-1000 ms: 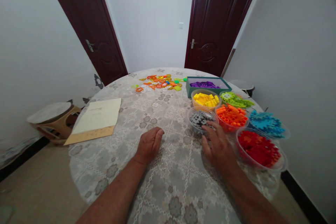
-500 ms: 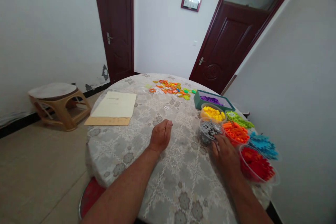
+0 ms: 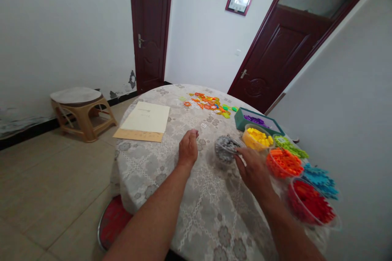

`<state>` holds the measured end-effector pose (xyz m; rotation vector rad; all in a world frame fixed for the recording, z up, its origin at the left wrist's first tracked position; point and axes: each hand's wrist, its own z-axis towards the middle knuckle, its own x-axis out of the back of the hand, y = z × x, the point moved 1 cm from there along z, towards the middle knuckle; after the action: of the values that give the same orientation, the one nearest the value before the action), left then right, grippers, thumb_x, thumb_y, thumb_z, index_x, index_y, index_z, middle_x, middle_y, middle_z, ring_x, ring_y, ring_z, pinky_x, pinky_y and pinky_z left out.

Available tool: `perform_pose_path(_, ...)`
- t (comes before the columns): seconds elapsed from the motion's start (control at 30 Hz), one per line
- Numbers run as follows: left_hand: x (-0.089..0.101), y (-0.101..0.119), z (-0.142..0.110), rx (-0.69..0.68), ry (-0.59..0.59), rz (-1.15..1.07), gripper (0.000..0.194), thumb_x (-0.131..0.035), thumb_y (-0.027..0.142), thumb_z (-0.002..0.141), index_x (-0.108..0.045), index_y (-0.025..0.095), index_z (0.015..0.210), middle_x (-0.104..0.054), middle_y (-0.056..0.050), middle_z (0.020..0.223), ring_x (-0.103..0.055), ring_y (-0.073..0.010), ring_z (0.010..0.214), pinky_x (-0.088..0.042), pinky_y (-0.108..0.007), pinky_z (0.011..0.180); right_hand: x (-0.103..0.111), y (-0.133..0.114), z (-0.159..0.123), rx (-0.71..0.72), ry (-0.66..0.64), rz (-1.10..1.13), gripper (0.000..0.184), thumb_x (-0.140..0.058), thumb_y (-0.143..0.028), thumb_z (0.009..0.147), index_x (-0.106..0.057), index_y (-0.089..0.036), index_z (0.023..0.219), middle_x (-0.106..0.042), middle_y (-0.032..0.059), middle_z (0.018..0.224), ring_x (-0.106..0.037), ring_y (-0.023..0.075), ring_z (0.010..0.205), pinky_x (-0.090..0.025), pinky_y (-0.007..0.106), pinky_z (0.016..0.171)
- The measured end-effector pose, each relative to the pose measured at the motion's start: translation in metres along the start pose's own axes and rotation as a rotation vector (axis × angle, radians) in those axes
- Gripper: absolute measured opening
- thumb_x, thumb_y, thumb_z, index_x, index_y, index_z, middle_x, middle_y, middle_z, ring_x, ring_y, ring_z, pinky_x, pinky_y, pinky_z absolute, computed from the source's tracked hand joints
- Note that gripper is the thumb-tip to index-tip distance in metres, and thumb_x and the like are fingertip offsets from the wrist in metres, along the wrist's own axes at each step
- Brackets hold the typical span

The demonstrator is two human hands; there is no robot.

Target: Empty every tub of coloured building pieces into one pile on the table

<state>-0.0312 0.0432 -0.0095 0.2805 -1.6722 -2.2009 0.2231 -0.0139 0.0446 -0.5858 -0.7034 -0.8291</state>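
My right hand (image 3: 252,167) grips the near right rim of a clear plastic tub (image 3: 227,149) filled with small grey pieces. The tub stands or hovers just over the patterned tablecloth; I cannot tell which. My left hand (image 3: 188,147) is closed, thumb side up, left of the tub and apart from it. What it holds, if anything, is hidden. To the right of the grey tub are a tub of yellow pieces (image 3: 257,137) and a tub of orange pieces (image 3: 284,162).
A tub of red pieces (image 3: 312,204), blue pieces (image 3: 320,180), green pieces (image 3: 290,146) and a green box (image 3: 240,119) with purple pieces line the right edge. Mixed colourful pieces (image 3: 208,102) lie at the back. Papers (image 3: 147,117) lie at left; a stool (image 3: 82,110) stands beyond.
My right hand has taken hold of the grey tub and moved it left, away from the yellow and orange tubs. My left hand stays closed. The view has shifted slightly.
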Motion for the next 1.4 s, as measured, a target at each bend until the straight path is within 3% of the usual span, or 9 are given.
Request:
perform_pose_path(0.1, 0.006, -0.009, 0.011, 0.124, 0.095, -0.133, 0.071, -0.023, 0.066, 0.107, -0.075, 0.018, 0.114, -0.079, -0.015, 0.122, -0.073, -0.0261, 0.119, -0.057, -0.042, 0.102, -0.021, -0.021, 0.029, -0.183, -0.030, 0.285, 0.027, -0.067, -0.040, 0.099, -0.074, -0.020, 0.115, -0.075, 0.0076, 0.096, -0.066, 0.0225, 0.082, -0.055, 0.040, 0.084)
perform_pose_path(0.23, 0.014, -0.019, 0.022, 0.184, 0.157, -0.136, 0.089, -0.009, 0.073, 0.105, -0.075, 0.016, 0.121, -0.077, -0.018, 0.129, -0.072, -0.0265, 0.124, -0.057, -0.042, 0.105, -0.054, -0.025, 0.052, -0.675, -0.131, 0.888, 0.028, -0.080, -0.044, 0.086, -0.075, -0.019, 0.098, -0.071, 0.0012, 0.081, -0.058, 0.0141, 0.063, -0.052, 0.028, 0.059)
perform_pose_path(0.33, 0.015, -0.023, 0.024, 0.171, 0.156, -0.074, 0.090, -0.009, 0.074, 0.104, -0.076, 0.016, 0.118, -0.078, -0.017, 0.126, -0.072, -0.0269, 0.123, -0.055, -0.042, 0.107, -0.078, -0.017, 0.054, -0.989, -0.180, 1.353, 0.025, -0.087, -0.034, 0.080, -0.071, -0.019, 0.092, -0.072, 0.0003, 0.081, -0.057, 0.0096, 0.058, -0.050, 0.020, 0.050)
perform_pose_path(0.5, 0.008, -0.019, 0.016, 0.022, 0.066, 0.098, 0.071, -0.021, 0.062, 0.108, -0.077, 0.019, 0.110, -0.079, -0.015, 0.121, -0.070, -0.0285, 0.123, -0.048, -0.047, 0.116, -0.102, 0.004, 0.043, -1.188, -0.147, 1.525, 0.016, -0.078, -0.024, 0.088, -0.063, -0.020, 0.089, -0.066, -0.0028, 0.067, -0.058, 0.0088, 0.049, -0.050, 0.017, 0.045)
perform_pose_path(0.63, 0.001, -0.017, 0.011, -0.137, -0.033, 0.251, 0.050, -0.032, 0.047, 0.108, -0.074, 0.022, 0.103, -0.078, -0.013, 0.116, -0.068, -0.0281, 0.122, -0.045, -0.049, 0.119, -0.110, 0.020, 0.036, -1.241, -0.128, 1.648, 0.013, -0.073, -0.022, 0.092, -0.060, -0.020, 0.090, -0.065, -0.0030, 0.065, -0.054, 0.0076, 0.046, -0.045, 0.014, 0.041)
perform_pose_path(0.77, -0.002, -0.018, 0.009, -0.235, -0.087, 0.344, 0.044, -0.032, 0.041, 0.108, -0.073, 0.024, 0.106, -0.077, -0.011, 0.114, -0.066, -0.0261, 0.122, -0.044, -0.048, 0.120, -0.110, 0.031, 0.034, -1.237, -0.094, 1.773, 0.015, -0.073, -0.018, 0.090, -0.059, -0.020, 0.091, -0.066, -0.0033, 0.069, -0.051, 0.0070, 0.046, -0.043, 0.014, 0.039)
perform_pose_path(1.03, -0.005, -0.011, -0.001, -0.372, -0.074, 0.442, 0.040, -0.045, 0.045, 0.107, -0.068, 0.021, 0.127, -0.071, -0.015, 0.131, -0.062, -0.0289, 0.131, -0.043, -0.051, 0.122, -0.092, 0.052, 0.035, -1.152, 0.066, 1.915, 0.022, -0.072, -0.013, 0.083, -0.063, -0.021, 0.101, -0.060, -0.0073, 0.069, -0.043, 0.0052, 0.044, -0.037, 0.013, 0.039)
perform_pose_path(1.2, -0.006, -0.002, -0.008, -0.554, -0.074, 0.565, 0.035, -0.050, 0.034, 0.105, -0.066, 0.019, 0.132, -0.069, -0.016, 0.134, -0.059, -0.0300, 0.134, -0.044, -0.052, 0.122, -0.080, 0.066, 0.033, -1.129, 0.213, 1.934, 0.025, -0.069, -0.013, 0.078, -0.061, -0.023, 0.099, -0.058, -0.0084, 0.066, -0.040, 0.0057, 0.043, -0.033, 0.014, 0.038)
perform_pose_path(1.4, -0.035, 0.016, 0.004, -0.583, -0.342, 0.874, 0.033, -0.045, 0.022, 0.104, -0.070, 0.022, 0.126, -0.070, -0.013, 0.133, -0.060, -0.0276, 0.131, -0.044, -0.047, 0.120, -0.078, 0.071, 0.031, -1.065, 0.358, 1.966, 0.030, -0.065, -0.014, 0.076, -0.062, -0.025, 0.104, -0.056, -0.0086, 0.065, -0.040, 0.0068, 0.043, -0.033, 0.015, 0.039)
